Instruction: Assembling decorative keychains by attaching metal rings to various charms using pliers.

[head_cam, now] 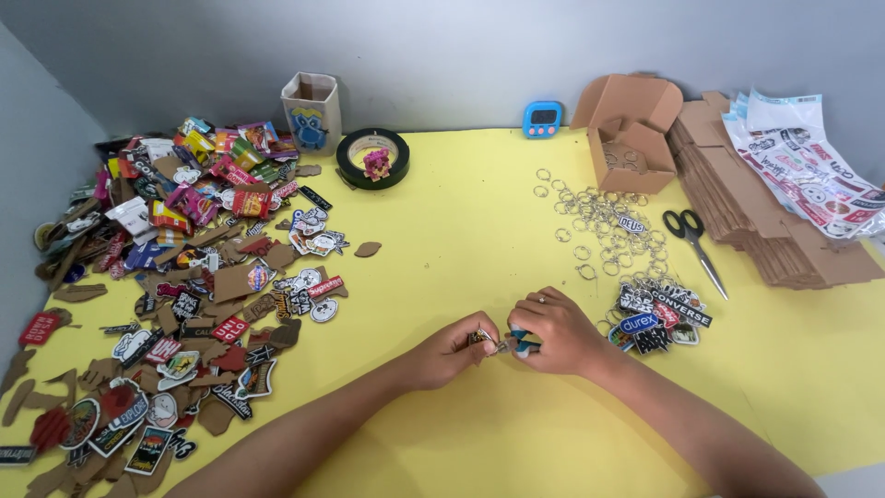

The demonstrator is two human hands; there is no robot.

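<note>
Head view shows me a yellow table (479,231) with a wide bare stretch down its middle, from the far wall to the near edge, so I have open room around both hands. My left hand (452,349) and right hand (553,332) meet near the centre, fingers of each pinched shut on one small keychain piece (502,344) held between them just above the tabletop. Its long axis seems to run left to right, from one hand to the other, though it is too small for me to be sure. On the left a sprawling heap of sticker-faced cardboard cutouts (184,277) crowds that side up to the table's edge. On the right lie loose metal rings (599,217), a small pile of finished tags (656,318) just beside my right hand, black-handled scissors (693,242), and a stack of flat cardboard (765,221) with sticker sheets (811,171) on top. At the far edge an open cardboard box (631,143) holds more rings, a small open-topped carton (312,111) stands upright with contents I cannot see, and a roll of black tape (372,159) rings a little pink figure (376,164). A blue timer (543,118) leans at the wall.
</note>
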